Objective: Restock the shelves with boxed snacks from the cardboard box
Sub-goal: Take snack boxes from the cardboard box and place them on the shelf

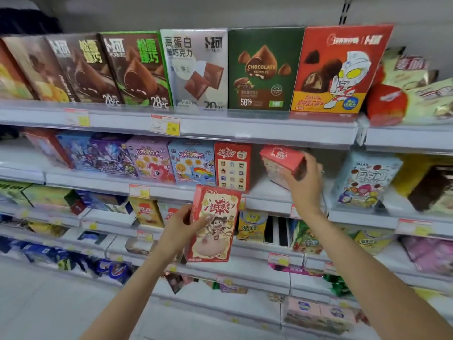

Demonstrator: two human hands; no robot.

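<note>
Red cartoon-printed snack box (215, 231) sits clamped in our left hand (181, 229); our right hand (306, 182) grips a second tilted red box (282, 163) over the white shelf (262, 191).

Left hand (180, 230) grips a red snack box (212, 224) upright, right hand (305, 182) holds another box (282, 163) tilted over the second shelf (267, 192), beside a standing red box (232, 166).

One wide-angle view, worn on the head, faced forward and slightly downward at the shelves (245, 133), shelving seen from close range, shelf lines bowed by the lens, left hand (181, 229) and right hand (304, 182) framed low centre, floor (36, 303) caught lower left.
</note>
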